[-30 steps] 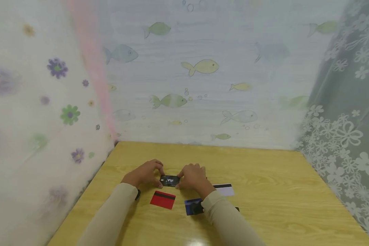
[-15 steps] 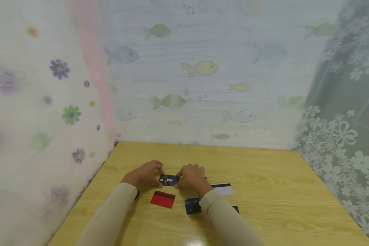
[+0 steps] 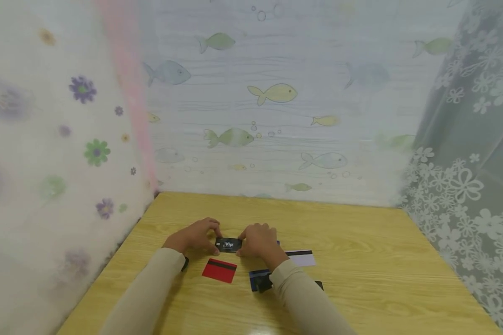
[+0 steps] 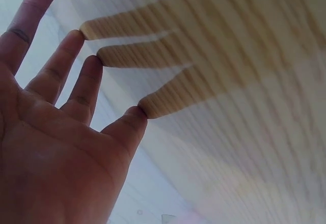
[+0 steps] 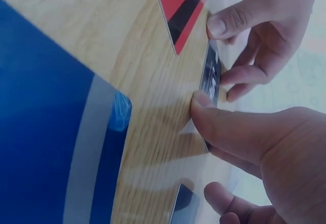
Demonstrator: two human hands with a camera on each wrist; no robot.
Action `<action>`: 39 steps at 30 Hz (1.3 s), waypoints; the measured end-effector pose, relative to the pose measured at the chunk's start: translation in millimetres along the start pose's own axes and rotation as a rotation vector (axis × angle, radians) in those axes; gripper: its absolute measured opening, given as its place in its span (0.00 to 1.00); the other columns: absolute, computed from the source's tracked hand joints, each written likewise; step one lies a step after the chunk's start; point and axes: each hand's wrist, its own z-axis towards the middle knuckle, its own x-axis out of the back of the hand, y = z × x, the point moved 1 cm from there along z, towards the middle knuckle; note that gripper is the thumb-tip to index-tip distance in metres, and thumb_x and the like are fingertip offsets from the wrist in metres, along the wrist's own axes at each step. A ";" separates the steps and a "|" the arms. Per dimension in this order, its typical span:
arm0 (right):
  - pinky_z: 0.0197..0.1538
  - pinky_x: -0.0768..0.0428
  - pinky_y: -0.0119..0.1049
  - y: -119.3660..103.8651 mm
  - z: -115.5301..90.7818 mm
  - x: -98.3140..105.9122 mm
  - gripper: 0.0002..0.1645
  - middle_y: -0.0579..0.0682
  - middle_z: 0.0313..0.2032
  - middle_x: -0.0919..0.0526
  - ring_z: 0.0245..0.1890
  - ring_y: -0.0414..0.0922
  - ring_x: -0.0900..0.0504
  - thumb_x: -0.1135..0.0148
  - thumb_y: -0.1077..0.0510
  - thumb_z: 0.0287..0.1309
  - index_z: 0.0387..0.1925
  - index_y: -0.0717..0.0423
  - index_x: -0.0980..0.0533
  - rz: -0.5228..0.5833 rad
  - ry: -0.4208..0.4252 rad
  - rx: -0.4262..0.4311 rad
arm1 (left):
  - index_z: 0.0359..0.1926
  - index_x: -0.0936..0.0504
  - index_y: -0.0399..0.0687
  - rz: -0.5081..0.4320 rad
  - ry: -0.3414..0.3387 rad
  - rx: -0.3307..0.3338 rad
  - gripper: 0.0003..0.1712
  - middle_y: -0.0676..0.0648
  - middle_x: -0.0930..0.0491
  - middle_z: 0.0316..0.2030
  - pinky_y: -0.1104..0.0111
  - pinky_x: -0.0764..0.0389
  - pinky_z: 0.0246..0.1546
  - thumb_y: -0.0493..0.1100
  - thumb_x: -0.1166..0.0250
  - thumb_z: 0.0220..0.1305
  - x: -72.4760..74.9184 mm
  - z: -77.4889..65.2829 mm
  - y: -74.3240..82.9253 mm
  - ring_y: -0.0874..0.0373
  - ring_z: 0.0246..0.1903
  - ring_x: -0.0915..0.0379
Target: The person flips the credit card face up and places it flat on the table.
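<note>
A black card marked "Vip" (image 3: 228,244) lies on the wooden table between both hands. My left hand (image 3: 196,235) holds its left end between thumb and index finger. At the right end, my right hand (image 3: 260,242) pinches it the same way. The right wrist view shows both thumbs on the near edge of the black card (image 5: 210,79). In the left wrist view, several spread fingertips of the left hand (image 4: 56,142) touch the table. A red card (image 3: 220,271) with a dark stripe lies just in front of the black one.
A blue card (image 3: 256,280) lies partly under the right forearm. Right of that arm are a white card with a black stripe (image 3: 302,259) and the corner of a dark card (image 3: 320,284). A blue edge (image 3: 278,242) shows behind the right hand. Patterned curtains surround the table (image 3: 360,251).
Both hands keep hold of the black card with no clear movement. The view has shifted very slightly.
</note>
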 end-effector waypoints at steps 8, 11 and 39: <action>0.49 0.28 0.56 8.0 3.3 -0.7 0.32 0.52 0.51 0.16 0.45 0.55 0.25 0.22 0.32 0.46 0.54 0.32 0.13 0.079 0.013 0.032 | 0.40 0.14 0.60 0.010 0.022 -0.022 0.22 0.46 0.25 0.65 0.48 0.28 0.67 0.48 0.13 0.43 0.4 7.6 -0.2 0.44 0.67 0.30; 0.49 0.27 0.58 11.9 1.4 2.3 0.32 0.52 0.56 0.16 0.50 0.59 0.22 0.22 0.32 0.47 0.55 0.34 0.14 0.130 0.017 0.053 | 0.44 0.13 0.59 0.025 0.039 0.000 0.26 0.49 0.23 0.62 0.49 0.26 0.65 0.50 0.13 0.41 -0.8 8.4 4.8 0.47 0.64 0.28; 0.50 0.19 0.59 96.4 -24.3 22.7 0.24 0.49 0.50 0.13 0.50 0.52 0.17 0.19 0.41 0.50 0.47 0.44 0.12 0.310 0.059 0.041 | 0.53 0.11 0.58 0.092 0.107 -0.006 0.33 0.46 0.20 0.60 0.38 0.28 0.59 0.63 0.17 0.46 -40.6 36.7 81.6 0.44 0.62 0.25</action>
